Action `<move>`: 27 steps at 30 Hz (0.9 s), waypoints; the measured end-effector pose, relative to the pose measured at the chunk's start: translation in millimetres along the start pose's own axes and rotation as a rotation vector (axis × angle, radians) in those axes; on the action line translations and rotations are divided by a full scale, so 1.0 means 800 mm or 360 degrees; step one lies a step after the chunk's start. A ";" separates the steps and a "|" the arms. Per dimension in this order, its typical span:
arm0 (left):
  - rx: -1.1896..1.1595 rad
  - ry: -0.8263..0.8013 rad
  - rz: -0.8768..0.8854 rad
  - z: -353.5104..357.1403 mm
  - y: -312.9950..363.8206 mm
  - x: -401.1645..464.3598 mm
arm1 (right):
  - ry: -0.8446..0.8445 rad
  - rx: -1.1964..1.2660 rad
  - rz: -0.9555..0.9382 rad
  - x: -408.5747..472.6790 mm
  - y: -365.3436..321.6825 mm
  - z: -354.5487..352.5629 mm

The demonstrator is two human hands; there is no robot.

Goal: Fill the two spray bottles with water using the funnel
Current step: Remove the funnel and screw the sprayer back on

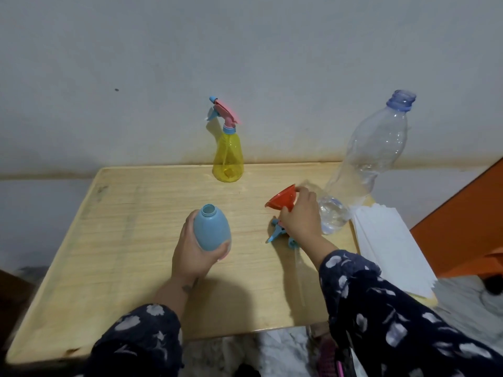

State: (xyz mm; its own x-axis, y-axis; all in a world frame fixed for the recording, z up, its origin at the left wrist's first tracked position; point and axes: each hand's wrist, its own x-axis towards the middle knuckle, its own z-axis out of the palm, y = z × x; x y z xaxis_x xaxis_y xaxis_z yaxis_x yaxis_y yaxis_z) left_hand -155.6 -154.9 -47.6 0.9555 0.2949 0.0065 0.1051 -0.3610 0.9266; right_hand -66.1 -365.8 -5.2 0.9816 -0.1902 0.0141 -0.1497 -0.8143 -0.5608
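1. Gripped with left hand (193,250): uncapped blue bottle (212,230), mid-table (114,240).
2. Pinched by right hand (299,213): orange funnel (281,200), tilted, beside water bottle (364,164).
3. Stood capped by the wall: yellow spray bottle (228,156).
4. Lay under right hand: blue sprayer head (277,234).

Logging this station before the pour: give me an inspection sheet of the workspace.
Surface: wooden table, pale, pushed near the wall.
Job's things: blue bottle uncapped, upright; yellow spray bottle capped, at the far edge; orange funnel; clear water bottle open, water low; loose sprayer head lying on the table.
Clutter: white paper stack.
Hands: left hand grips the blue bottle; right hand holds the funnel.
Cables: nothing seen.
Surroundings: grey wall, orange panel at right.
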 end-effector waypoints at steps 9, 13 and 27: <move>0.0008 -0.0020 -0.0035 0.000 0.001 -0.002 | -0.0345 -0.0136 0.0311 -0.036 0.038 0.009; 0.0025 -0.0043 -0.0049 -0.003 0.002 -0.001 | -0.0438 0.0021 0.0385 -0.031 0.043 0.008; 0.0208 -0.0245 0.0019 -0.041 0.043 0.008 | -0.0079 0.1224 0.0076 0.005 -0.132 -0.094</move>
State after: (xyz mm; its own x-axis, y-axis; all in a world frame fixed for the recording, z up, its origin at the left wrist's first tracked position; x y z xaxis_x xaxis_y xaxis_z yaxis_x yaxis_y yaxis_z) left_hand -154.7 -136.6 -3.1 0.9867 0.1547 -0.0496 0.1187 -0.4785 0.8700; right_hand -55.3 -322.0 116.1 0.9831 -0.1758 -0.0514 -0.0855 -0.1923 -0.9776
